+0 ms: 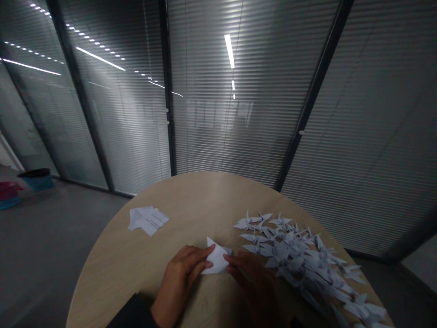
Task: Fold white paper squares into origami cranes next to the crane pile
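A partly folded piece of white paper lies at the near middle of the round table, one corner pointing up and away. My left hand pinches its left side between thumb and fingers. At the right edge, the fingertips of my right hand close on the same paper; much of that hand is in shadow. Just right of it spreads a large heap of folded white paper cranes, their pointed wings and necks overlapping. Farther left sits a small stack of white paper squares, some with printed text.
The round wooden table stands close to a glass partition with blinds. On the grey floor at the far left are a blue bin with a dark rim and a red and blue container.
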`<state>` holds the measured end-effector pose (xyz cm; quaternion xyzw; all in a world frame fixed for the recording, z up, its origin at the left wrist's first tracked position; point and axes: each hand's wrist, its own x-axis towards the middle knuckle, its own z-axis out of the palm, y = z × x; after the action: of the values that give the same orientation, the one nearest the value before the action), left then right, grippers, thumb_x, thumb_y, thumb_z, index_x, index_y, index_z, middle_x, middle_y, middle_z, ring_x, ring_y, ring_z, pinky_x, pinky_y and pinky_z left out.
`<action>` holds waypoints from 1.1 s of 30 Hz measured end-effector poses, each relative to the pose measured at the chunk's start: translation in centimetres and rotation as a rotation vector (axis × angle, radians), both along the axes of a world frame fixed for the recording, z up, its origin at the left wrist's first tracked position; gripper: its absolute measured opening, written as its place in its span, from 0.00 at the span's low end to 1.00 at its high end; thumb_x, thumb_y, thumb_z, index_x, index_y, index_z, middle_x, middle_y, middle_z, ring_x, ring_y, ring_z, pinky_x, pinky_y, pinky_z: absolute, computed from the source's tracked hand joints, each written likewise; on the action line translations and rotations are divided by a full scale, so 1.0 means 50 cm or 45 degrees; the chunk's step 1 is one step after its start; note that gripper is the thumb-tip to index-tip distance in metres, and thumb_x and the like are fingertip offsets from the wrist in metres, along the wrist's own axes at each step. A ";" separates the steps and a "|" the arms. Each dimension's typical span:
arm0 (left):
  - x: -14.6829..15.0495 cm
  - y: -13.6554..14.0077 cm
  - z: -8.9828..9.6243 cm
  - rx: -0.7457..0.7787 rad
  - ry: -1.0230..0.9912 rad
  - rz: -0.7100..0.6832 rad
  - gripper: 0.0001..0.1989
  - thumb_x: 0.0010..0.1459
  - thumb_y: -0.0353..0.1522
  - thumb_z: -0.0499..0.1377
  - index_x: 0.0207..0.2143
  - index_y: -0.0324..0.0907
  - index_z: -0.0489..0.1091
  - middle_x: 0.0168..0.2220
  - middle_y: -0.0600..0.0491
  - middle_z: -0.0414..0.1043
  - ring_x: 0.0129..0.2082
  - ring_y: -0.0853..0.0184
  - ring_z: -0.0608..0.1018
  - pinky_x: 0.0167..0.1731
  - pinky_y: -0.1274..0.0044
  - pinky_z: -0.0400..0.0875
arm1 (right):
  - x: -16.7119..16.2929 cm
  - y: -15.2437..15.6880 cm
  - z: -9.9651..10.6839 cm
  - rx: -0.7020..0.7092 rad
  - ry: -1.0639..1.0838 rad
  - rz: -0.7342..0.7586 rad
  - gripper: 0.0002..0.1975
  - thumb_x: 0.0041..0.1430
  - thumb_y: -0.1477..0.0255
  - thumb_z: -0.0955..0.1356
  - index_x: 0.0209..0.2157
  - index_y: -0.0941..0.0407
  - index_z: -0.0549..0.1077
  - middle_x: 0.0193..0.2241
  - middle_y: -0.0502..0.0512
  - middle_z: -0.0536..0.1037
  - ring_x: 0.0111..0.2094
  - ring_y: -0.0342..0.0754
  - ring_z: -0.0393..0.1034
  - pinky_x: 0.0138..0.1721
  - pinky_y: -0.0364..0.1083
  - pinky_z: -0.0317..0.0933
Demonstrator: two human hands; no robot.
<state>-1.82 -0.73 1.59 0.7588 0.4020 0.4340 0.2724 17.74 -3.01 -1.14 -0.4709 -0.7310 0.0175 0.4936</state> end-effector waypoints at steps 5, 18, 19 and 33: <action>-0.001 0.003 -0.001 0.017 -0.090 -0.006 0.12 0.55 0.39 0.58 0.42 0.52 0.75 0.32 0.50 0.79 0.32 0.61 0.77 0.32 0.74 0.71 | 0.006 -0.001 0.002 -0.008 -0.100 0.037 0.16 0.64 0.62 0.58 0.40 0.48 0.75 0.37 0.50 0.81 0.40 0.49 0.75 0.41 0.49 0.71; 0.002 -0.003 0.007 -0.122 -0.340 0.021 0.11 0.53 0.42 0.60 0.35 0.49 0.79 0.29 0.49 0.78 0.30 0.62 0.78 0.30 0.76 0.72 | -0.015 -0.007 0.032 -0.282 0.241 0.035 0.17 0.60 0.56 0.61 0.36 0.49 0.77 0.34 0.52 0.80 0.37 0.49 0.76 0.39 0.46 0.71; 0.003 -0.003 0.005 -0.111 -0.353 0.024 0.11 0.53 0.41 0.60 0.34 0.49 0.79 0.29 0.49 0.78 0.30 0.63 0.78 0.30 0.76 0.71 | -0.015 -0.007 0.033 -0.302 0.257 0.027 0.17 0.59 0.56 0.61 0.36 0.50 0.77 0.35 0.52 0.81 0.37 0.49 0.76 0.38 0.45 0.71; 0.000 -0.005 -0.008 0.134 -0.276 0.016 0.07 0.54 0.33 0.61 0.35 0.50 0.78 0.30 0.51 0.78 0.31 0.65 0.77 0.31 0.77 0.71 | -0.005 -0.005 0.022 -0.048 -0.011 0.018 0.16 0.64 0.61 0.58 0.39 0.50 0.75 0.34 0.50 0.81 0.36 0.47 0.76 0.38 0.45 0.71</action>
<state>-1.82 -1.00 1.19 0.7182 0.3515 0.5357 0.2714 17.50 -3.24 -0.05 -0.4749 -0.7361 0.0326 0.4812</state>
